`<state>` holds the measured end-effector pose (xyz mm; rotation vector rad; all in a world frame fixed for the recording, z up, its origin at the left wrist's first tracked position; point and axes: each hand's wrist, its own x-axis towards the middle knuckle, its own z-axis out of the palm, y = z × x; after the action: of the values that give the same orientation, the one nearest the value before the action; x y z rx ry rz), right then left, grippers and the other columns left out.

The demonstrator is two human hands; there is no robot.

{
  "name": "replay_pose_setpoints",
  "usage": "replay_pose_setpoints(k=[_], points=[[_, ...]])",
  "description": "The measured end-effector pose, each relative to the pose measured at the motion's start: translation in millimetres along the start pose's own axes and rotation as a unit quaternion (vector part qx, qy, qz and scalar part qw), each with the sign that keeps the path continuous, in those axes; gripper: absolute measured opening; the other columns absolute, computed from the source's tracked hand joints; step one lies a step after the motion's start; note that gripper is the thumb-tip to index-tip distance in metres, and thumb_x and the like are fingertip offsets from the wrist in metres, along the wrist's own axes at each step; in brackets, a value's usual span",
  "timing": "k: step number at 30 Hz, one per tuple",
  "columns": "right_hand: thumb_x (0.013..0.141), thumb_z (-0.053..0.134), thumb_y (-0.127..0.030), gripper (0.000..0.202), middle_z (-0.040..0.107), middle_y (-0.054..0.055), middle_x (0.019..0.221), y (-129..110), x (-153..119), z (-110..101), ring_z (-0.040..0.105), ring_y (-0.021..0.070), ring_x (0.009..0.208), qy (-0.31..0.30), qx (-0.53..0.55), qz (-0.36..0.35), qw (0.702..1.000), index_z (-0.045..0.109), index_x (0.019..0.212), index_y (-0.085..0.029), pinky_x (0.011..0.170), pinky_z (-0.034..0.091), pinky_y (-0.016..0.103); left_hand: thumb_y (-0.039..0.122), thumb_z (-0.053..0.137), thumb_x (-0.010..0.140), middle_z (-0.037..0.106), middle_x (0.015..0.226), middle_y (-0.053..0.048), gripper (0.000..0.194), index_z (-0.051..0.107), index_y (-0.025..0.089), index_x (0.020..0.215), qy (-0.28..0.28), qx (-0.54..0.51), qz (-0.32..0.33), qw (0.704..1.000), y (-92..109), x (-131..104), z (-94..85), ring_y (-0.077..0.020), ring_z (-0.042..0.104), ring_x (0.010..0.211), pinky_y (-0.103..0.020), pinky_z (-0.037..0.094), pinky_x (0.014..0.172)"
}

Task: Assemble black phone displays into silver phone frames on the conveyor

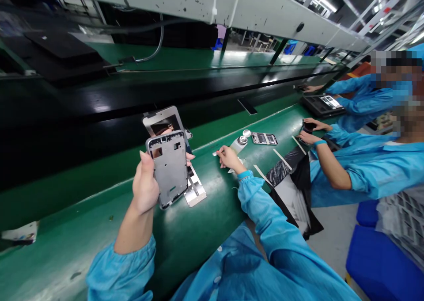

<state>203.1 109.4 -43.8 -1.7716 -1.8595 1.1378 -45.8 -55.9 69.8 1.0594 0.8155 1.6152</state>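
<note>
My left hand [145, 184] is wrapped round a grey phone frame [170, 168], held up and tilted with its flat inner face towards me. Behind it stands a silver phone panel [162, 116] with a dark, shiny middle; whether my fingers also hold it is hidden. A flat silver phone part [196, 190] lies on the green bench just right of the frame. My right hand [228, 157] is closed in a pinch at a small white piece [215, 154] low over the bench. Next to that hand is a small bottle [239, 143] with its round lid flipped up.
An opened phone [264, 138] lies right of the bottle. Pale strips [263, 175] and a black bag [281, 170] lie along the bench edge. A dark phone panel [247, 106] rests farther back. Two co-workers in blue sleeves [374, 164] work at the right. A grey beam [198, 2] runs overhead.
</note>
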Motion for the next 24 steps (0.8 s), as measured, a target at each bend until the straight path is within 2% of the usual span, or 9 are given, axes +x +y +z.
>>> replay_pose_setpoints(k=[4, 8, 10, 12, 15, 17, 19, 22, 24], points=[[0.119, 0.056, -0.026, 0.010, 0.072, -0.001, 0.076, -6.1, -4.5, -2.1, 0.070, 0.0139, 0.056, 0.015, -0.078, -0.005, 0.997, 0.060, 0.114, -0.019, 0.060, 0.054, 0.022, 0.089, 0.047, 0.106, 0.088, 0.112, -0.010, 0.080, 0.085, 0.021, 0.123, -0.021, -0.033, -0.024, 0.999, 3.7, -4.2, 1.0, -0.0318, 0.084, 0.098, -0.042, 0.074, 0.085], [0.117, 0.063, -0.035, 0.018, 0.081, 0.016, 0.108, -14.1, -14.5, 0.8, 0.083, 0.0274, 0.100, 0.054, -0.155, 0.005, 0.986, 0.062, 0.120, -0.017, 0.092, 0.060, 0.033, 0.088, 0.039, 0.108, 0.087, 0.113, -0.014, 0.087, 0.084, 0.015, 0.125, -0.039, -0.098, -0.044, 0.993, 8.1, -9.2, 9.7, -0.0308, 0.083, 0.099, -0.041, 0.073, 0.085], [0.116, 0.065, -0.039, 0.025, 0.080, 0.024, 0.119, -17.9, -19.7, 3.9, 0.080, 0.0356, 0.119, 0.071, -0.173, 0.018, 0.982, 0.063, 0.123, -0.016, 0.104, 0.058, 0.041, 0.090, 0.040, 0.107, 0.086, 0.110, -0.016, 0.089, 0.081, 0.014, 0.129, -0.049, -0.146, -0.063, 0.986, 11.8, -11.6, 15.1, -0.0297, 0.083, 0.095, -0.040, 0.072, 0.083], [0.117, 0.063, -0.038, 0.025, 0.078, 0.028, 0.120, -21.7, -23.7, 6.8, 0.077, 0.0401, 0.127, 0.084, -0.170, 0.027, 0.981, 0.063, 0.124, -0.014, 0.109, 0.056, 0.048, 0.090, 0.047, 0.105, 0.086, 0.108, -0.017, 0.087, 0.077, 0.016, 0.138, -0.060, -0.186, -0.092, 0.976, 17.1, -14.6, 20.6, -0.0290, 0.083, 0.088, -0.041, 0.071, 0.080], [0.117, 0.059, -0.034, 0.021, 0.078, 0.026, 0.112, -28.5, -28.9, 8.0, 0.077, 0.0399, 0.125, 0.101, -0.128, 0.024, 0.986, 0.064, 0.121, -0.013, 0.109, 0.056, 0.049, 0.093, 0.046, 0.103, 0.085, 0.103, -0.015, 0.087, 0.075, 0.018, 0.136, -0.071, -0.196, -0.133, 0.969, 28.1, -21.0, 29.7, -0.0309, 0.082, 0.081, -0.044, 0.070, 0.072], [0.117, 0.059, -0.044, 0.030, 0.078, 0.021, 0.100, -33.9, -36.0, 5.6, 0.078, 0.0375, 0.116, 0.106, -0.075, 0.002, 0.991, 0.065, 0.117, -0.015, 0.103, 0.059, 0.046, 0.094, 0.040, 0.103, 0.084, 0.098, -0.014, 0.088, 0.077, 0.019, 0.128, -0.076, -0.189, -0.140, 0.969, 36.3, -26.7, 36.6, -0.0326, 0.081, 0.078, -0.045, 0.069, 0.070], [0.115, 0.053, -0.063, 0.047, 0.076, 0.015, 0.091, -39.4, -50.4, 1.0, 0.079, 0.0342, 0.103, 0.096, -0.006, -0.037, 0.995, 0.066, 0.114, -0.018, 0.093, 0.062, 0.044, 0.094, 0.038, 0.104, 0.084, 0.094, -0.015, 0.087, 0.078, 0.020, 0.126, -0.093, -0.197, -0.138, 0.966, 43.4, -32.3, 43.1, -0.0332, 0.081, 0.076, -0.045, 0.068, 0.069], [0.108, 0.021, -0.091, 0.084, 0.075, 0.011, 0.088, -47.1, -88.0, -8.0, 0.078, 0.0293, 0.086, 0.064, 0.092, -0.098, 0.989, 0.069, 0.117, -0.022, 0.079, 0.066, 0.042, 0.093, 0.047, 0.102, 0.085, 0.095, -0.016, 0.084, 0.076, 0.020, 0.131, -0.130, -0.233, -0.155, 0.951, 49.5, -37.9, 50.1, -0.0323, 0.081, 0.077, -0.044, 0.068, 0.073], [0.099, 0.005, -0.101, 0.105, 0.073, 0.010, 0.084, -54.0, -118.9, -14.6, 0.076, 0.0283, 0.078, 0.027, 0.183, -0.143, 0.972, 0.070, 0.125, -0.023, 0.072, 0.066, 0.042, 0.092, 0.054, 0.101, 0.086, 0.099, -0.016, 0.082, 0.076, 0.020, 0.133, -0.146, -0.251, -0.167, 0.942, 49.6, -38.9, 52.7, -0.0310, 0.081, 0.080, -0.042, 0.067, 0.076]])
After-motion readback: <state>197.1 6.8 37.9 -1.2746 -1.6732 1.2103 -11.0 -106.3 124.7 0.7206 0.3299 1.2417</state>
